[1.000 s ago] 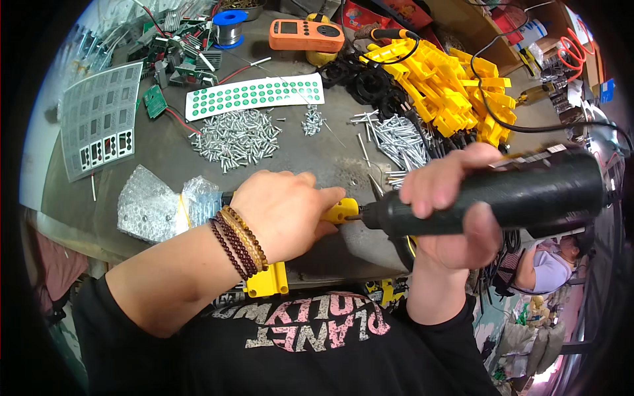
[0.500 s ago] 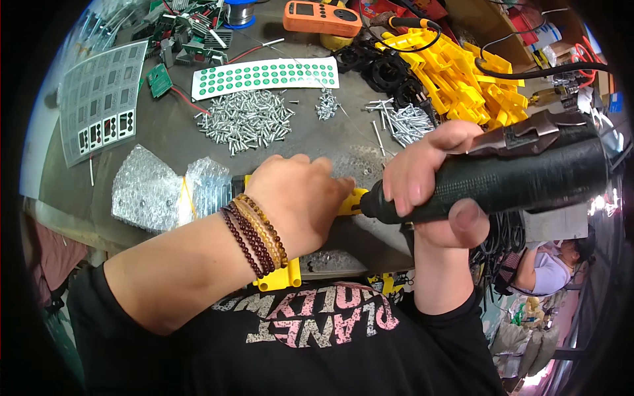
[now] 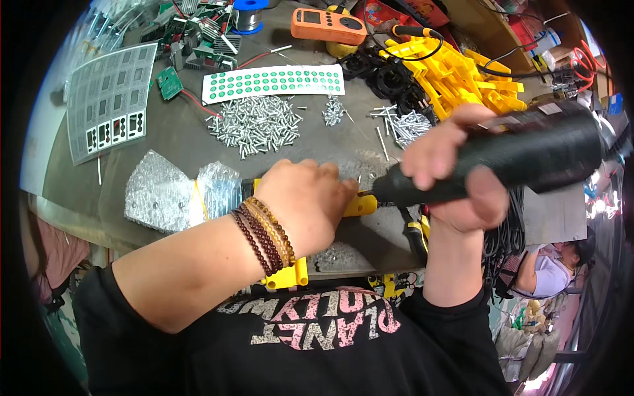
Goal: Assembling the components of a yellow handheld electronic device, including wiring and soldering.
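Note:
My left hand (image 3: 307,198), with beaded bracelets at its wrist, is closed around a yellow plastic part (image 3: 362,206). One rounded end of the part sticks out past my fingers, and most of it is hidden under the hand. My right hand (image 3: 439,165), a little blurred, grips a thick black electric screwdriver (image 3: 528,155). Its narrow nose points left, just above the part's exposed end and close to my left fingertips. Whether the bit touches the part, I cannot tell. Beyond my hands lie a large heap of silver screws (image 3: 254,125), a small pile (image 3: 333,111) and some longer screws (image 3: 409,125).
Bubble-wrapped pieces (image 3: 158,191) lie left of my hand. Farther back are a green-dotted sticker sheet (image 3: 274,82), circuit boards (image 3: 198,39), an orange multimeter (image 3: 328,26) and yellow plastic parts (image 3: 456,72). Yellow-black-handled pliers (image 3: 416,237) rest beneath my right wrist. Another person (image 3: 555,270) sits at right.
The screwdriver's nose has lifted and shifted off the yellow part's end, showing more of that end. Pliers have come into sight below it. The whole view has shifted slightly.

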